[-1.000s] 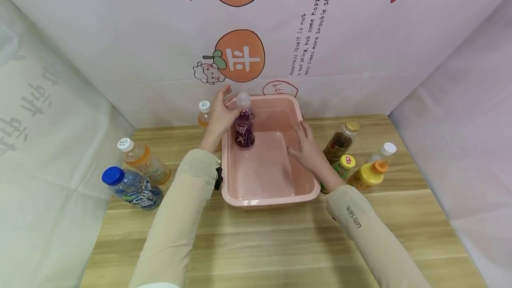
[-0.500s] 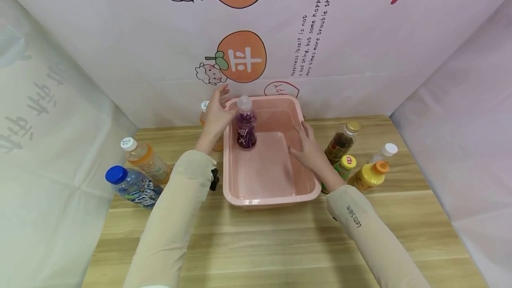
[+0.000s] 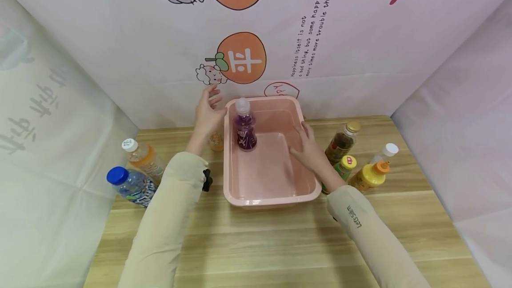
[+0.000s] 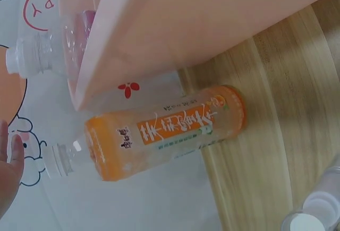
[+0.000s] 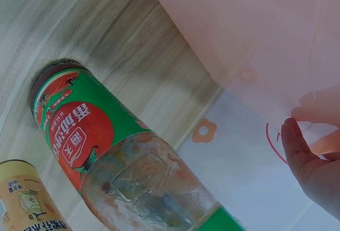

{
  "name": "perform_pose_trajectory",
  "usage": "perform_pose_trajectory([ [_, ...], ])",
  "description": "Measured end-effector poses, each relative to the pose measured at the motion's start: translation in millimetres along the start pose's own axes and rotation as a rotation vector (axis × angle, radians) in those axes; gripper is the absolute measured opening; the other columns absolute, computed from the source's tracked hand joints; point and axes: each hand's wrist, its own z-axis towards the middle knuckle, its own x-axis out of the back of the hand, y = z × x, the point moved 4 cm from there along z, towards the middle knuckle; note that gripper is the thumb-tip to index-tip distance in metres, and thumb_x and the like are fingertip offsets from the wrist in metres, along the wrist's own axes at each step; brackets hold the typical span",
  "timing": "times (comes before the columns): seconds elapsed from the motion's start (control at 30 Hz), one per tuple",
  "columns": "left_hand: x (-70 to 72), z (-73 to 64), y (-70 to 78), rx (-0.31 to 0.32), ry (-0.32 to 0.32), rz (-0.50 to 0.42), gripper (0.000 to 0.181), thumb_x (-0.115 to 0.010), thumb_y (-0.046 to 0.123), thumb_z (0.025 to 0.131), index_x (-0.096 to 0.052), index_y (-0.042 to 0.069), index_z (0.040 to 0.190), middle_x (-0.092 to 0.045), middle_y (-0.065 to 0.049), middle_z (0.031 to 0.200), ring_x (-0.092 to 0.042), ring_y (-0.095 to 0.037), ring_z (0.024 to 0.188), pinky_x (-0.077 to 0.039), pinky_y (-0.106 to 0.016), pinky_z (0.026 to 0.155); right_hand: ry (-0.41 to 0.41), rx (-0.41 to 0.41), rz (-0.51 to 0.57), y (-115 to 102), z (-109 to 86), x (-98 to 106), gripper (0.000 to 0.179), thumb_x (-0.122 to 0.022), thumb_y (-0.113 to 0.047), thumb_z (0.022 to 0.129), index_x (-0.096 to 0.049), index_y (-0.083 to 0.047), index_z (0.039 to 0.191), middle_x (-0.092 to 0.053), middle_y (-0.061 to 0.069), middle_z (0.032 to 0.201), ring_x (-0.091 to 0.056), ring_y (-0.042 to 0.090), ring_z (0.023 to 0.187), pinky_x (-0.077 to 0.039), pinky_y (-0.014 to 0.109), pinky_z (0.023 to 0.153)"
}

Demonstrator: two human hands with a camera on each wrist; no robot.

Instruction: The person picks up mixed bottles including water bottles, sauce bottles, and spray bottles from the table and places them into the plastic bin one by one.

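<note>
A purple drink bottle (image 3: 246,131) with a clear cap stands in the far left corner of the pink basin (image 3: 272,201). Just left of the basin, my left hand (image 3: 209,117) is raised with loosely bent fingers and holds nothing. Behind that hand is an orange-labelled drink bottle (image 4: 170,130), mostly hidden in the head view; the left wrist view shows my fingers apart from its cap. My right hand (image 3: 309,148) grips the basin's right rim, thumb inside. Near it, outside the basin, stands a bottle with a green and red tomato label (image 5: 87,125).
On the left are a second orange drink bottle (image 3: 147,161) and a blue-capped bottle (image 3: 134,188). To the right stand a dark bottle with a gold cap (image 3: 341,145), a yellow squeeze bottle (image 3: 367,177) and a white-capped bottle (image 3: 387,151). A printed cloth (image 3: 344,92) hangs behind the wooden table.
My left hand has let go of the purple drink bottle and moved left, out over the orange-labelled bottle beside the basin. My right hand has stayed at the basin's rim.
</note>
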Motion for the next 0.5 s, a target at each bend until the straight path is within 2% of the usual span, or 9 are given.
perform_pose_trajectory([
  [0.27,12.2,-1.1,-6.7,0.015,0.018,0.011,0.074,-0.054,-0.012,0.075,-0.035,0.007,0.144,-0.048,-0.019,0.14,-0.05,-0.031,0.127,-0.036,-0.041,0.113,0.002,0.003,-0.004,0,-0.7,-1,0.07,-0.058,-0.023,0.091,-0.024,-0.006,0.15,-0.008,0.021,0.158,-0.056,0.047,0.108,-0.053,0.053,0.079],
  [0.5,25.1,-0.3,-16.2,0.035,0.061,-0.017,0.076,-0.058,-0.011,0.076,-0.031,0.006,0.146,-0.045,-0.02,0.142,-0.047,-0.032,0.13,-0.033,-0.041,0.115,-0.002,-0.004,0.001,0,-0.9,0,0.071,-0.058,-0.022,0.091,-0.023,-0.006,0.15,-0.007,0.02,0.158,-0.056,0.047,0.108,-0.053,0.052,0.077],
])
